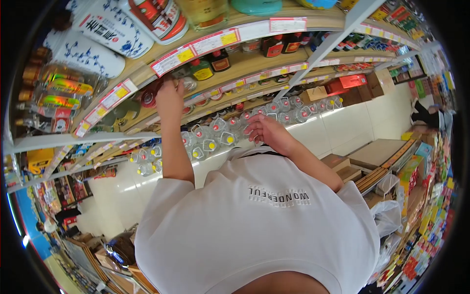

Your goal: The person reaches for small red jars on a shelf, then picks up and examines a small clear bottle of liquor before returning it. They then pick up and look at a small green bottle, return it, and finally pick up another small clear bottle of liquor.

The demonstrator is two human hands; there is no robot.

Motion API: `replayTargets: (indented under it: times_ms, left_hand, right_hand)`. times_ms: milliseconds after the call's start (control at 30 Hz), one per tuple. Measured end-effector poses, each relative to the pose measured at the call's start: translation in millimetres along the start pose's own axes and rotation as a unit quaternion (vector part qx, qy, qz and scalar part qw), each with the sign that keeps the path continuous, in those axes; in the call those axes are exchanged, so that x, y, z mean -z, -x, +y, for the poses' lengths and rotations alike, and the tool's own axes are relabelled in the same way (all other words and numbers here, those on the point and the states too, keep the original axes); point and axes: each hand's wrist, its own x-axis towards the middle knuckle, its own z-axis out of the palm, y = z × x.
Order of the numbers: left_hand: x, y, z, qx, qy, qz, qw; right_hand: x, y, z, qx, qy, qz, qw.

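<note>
My left hand (170, 97) reaches into the shelf below the top one, with its fingertips partly hidden under the price-label strip (188, 53). Beside its thumb lies a clear glass bottle or jar (188, 84). A dark red round item (149, 98) sits at its other side; whether the fingers grip either one is not visible. My right hand (268, 132) hovers in front of the lower shelves, fingers loosely bent and apart, holding nothing. Clear plastic jugs (227, 138) with red and yellow caps stand on the floor below it.
Above are blue-and-white patterned containers (115, 27) and bottles. A green-labelled bottle (201, 69) stands right of my left hand. A metal shelf post (320, 46) divides the shelving. Behind me to the right are cardboard boxes (379, 154) and a plastic bag (387, 215).
</note>
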Motion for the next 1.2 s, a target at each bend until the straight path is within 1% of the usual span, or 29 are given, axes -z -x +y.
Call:
replayTargets:
  times_ms: [100, 200, 233, 333, 367, 467, 500, 633, 733, 767, 867, 967, 1067, 1100, 1200]
  left_hand:
    - [29, 17, 19, 0.025, 0.069, -0.007, 0.997]
    - [48, 30, 37, 0.058, 0.150, -0.042, 0.986]
    - [41, 37, 36, 0.068, 0.197, -0.045, 0.977]
    - [18, 51, 40, 0.087, 0.285, -0.112, 0.948]
    - [14, 52, 49, 0.116, 0.332, -0.144, 0.925]
    - [21, 42, 86, 0.037, 0.278, -0.138, 0.950]
    - [20, 35, 97, 0.020, 0.254, -0.148, 0.956]
    - [-14, 7, 128, -0.051, 0.248, -0.106, 0.962]
    - [-39, -18, 150, -0.081, 0.213, -0.074, 0.971]
    - [-47, -27, 155, -0.077, 0.214, -0.089, 0.970]
    - [-81, -47, 168, -0.060, 0.113, -0.081, 0.989]
    - [-117, -64, 167, -0.129, 0.105, 0.013, 0.986]
    - [-146, -76, 166, -0.084, 0.085, -0.038, 0.992]
    - [-137, -79, 175, -0.060, 0.105, -0.084, 0.989]
    - [-142, -84, 185, -0.045, 0.080, -0.077, 0.993]
  right_hand:
    - [5, -5, 7, -0.005, -0.011, 0.003, 1.000]
    - [2, -7, 12, 0.002, 0.002, 0.022, 1.000]
    - [-2, -7, 12, 0.006, 0.004, 0.041, 0.999]
    - [-11, -8, 11, 0.014, 0.013, 0.081, 0.997]
    - [-12, -9, 12, 0.013, 0.015, 0.086, 0.996]
    - [-14, -3, 13, 0.009, 0.005, 0.088, 0.996]
    - [-12, 0, 12, 0.007, 0.001, 0.085, 0.996]
    - [12, 13, 8, 0.021, -0.006, 0.069, 0.997]
    - [33, 22, -11, 0.035, -0.003, 0.066, 0.997]
    - [43, 23, -17, 0.040, -0.002, 0.070, 0.997]
    - [63, 30, -46, 0.053, 0.012, 0.068, 0.996]
    - [91, 31, -63, 0.049, 0.013, 0.051, 0.997]
    - [118, 35, -85, 0.052, 0.020, 0.031, 0.998]
    - [125, 37, -93, 0.056, 0.025, 0.025, 0.998]
    - [148, 39, -112, 0.060, 0.022, 0.059, 0.996]
